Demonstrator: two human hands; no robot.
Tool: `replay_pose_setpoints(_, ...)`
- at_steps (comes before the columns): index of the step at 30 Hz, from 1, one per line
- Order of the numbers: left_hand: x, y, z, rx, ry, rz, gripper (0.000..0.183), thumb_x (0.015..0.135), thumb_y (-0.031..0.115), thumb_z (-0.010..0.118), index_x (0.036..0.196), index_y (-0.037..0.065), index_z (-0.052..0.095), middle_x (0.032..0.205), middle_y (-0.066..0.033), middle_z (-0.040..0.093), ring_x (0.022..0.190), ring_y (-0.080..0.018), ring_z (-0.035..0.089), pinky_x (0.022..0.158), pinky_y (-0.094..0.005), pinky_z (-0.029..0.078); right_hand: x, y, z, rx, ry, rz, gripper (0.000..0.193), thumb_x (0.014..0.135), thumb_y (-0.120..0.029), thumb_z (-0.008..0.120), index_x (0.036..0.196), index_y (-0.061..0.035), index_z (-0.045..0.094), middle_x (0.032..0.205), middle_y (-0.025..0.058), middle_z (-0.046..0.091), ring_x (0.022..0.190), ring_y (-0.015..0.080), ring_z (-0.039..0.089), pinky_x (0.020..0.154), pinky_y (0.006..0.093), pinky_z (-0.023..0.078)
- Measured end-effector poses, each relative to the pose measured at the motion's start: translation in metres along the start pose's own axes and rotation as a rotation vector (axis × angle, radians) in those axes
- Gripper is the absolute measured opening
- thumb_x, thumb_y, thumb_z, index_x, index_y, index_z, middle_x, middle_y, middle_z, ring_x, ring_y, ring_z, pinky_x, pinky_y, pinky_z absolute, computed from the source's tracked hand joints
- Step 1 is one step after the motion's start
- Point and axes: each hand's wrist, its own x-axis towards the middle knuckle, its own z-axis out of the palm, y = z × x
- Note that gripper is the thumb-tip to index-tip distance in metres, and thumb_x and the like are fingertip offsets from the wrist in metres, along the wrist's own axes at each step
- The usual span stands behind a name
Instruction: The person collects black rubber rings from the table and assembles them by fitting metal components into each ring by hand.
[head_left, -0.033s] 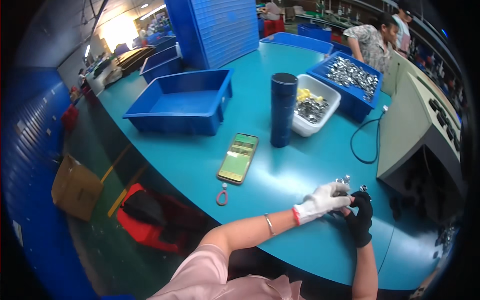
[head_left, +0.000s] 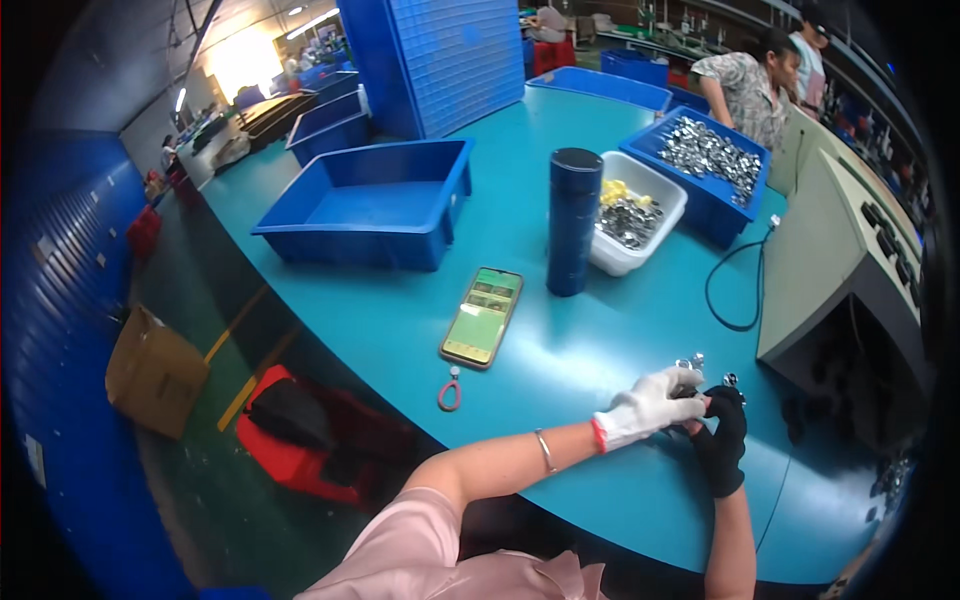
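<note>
Where silvery metal parts lie on the teal counter, we note our white-gloved left hand against our black-gloved right hand, both curled; any grasp we cannot confirm.

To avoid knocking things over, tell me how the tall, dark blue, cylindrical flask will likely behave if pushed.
The tall, dark blue, cylindrical flask may tip if pushed near its top, since it stands upright on a narrow base. Once down, its round sides would probably let it roll. Its straight, even wall suggests a stiff body.
</note>
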Motion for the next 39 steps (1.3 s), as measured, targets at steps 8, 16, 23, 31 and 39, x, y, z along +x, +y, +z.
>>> replay_pose_setpoints(8,-0.005,-0.002,0.003,0.613,0.084,0.386,0.060,0.077,0.010,0.063,0.132,0.003,0.040,0.091,-0.0097,0.056,0.086,-0.0178,0.056,0.080,-0.0312,0.046,-0.013,0.018,0.007,0.193,-0.111,0.216,0.050,0.067,0.000,0.067,0.114,-0.0015,0.051,0.105,0.0093,0.058,0.089,0.0202,0.061,0.080,0.0322,0.047)
replay_pose_setpoints(16,-0.014,0.005,0.004,0.848,0.073,0.387,0.038,0.076,0.009,0.063,0.111,0.005,0.052,0.098,-0.0140,0.057,0.091,-0.0259,0.058,0.082,-0.0352,0.046,-0.017,0.021,0.011,0.109,-0.067,0.275,0.037,0.073,0.001,0.067,0.107,0.0007,0.054,0.097,0.0077,0.062,0.088,0.0169,0.061,0.078,0.0291,0.048)
replay_pose_setpoints(23,-0.006,0.000,0.007,0.882,0.070,0.356,0.039,0.077,0.010,0.063,0.114,0.005,0.055,0.103,-0.0153,0.058,0.094,-0.0283,0.059,0.086,-0.0355,0.046,-0.017,0.020,0.002,0.013,-0.072,0.277,0.036,0.070,-0.003,0.068,0.103,-0.0037,0.056,0.090,0.0091,0.064,0.083,0.0215,0.064,0.073,0.0312,0.049)
replay_pose_setpoints(31,-0.008,0.007,0.005,0.760,0.075,0.190,0.041,0.079,0.008,0.064,0.119,0.004,0.055,0.105,-0.0118,0.062,0.096,-0.0188,0.061,0.088,-0.0296,0.048,-0.009,0.011,-0.001,-0.217,-0.122,0.189,0.043,0.067,-0.014,0.071,0.107,-0.0084,0.056,0.091,0.0107,0.064,0.080,0.0309,0.064,0.067,0.0364,0.051)
replay_pose_setpoints(39,-0.008,0.002,0.006,0.782,0.088,0.280,0.035,0.077,0.012,0.063,0.111,0.005,0.057,0.096,-0.0150,0.060,0.089,-0.0250,0.061,0.082,-0.0337,0.047,-0.013,0.015,-0.001,-0.284,-0.086,0.150,0.027,0.070,-0.010,0.068,0.095,-0.0069,0.061,0.083,0.0118,0.062,0.076,0.0305,0.063,0.066,0.0358,0.050)
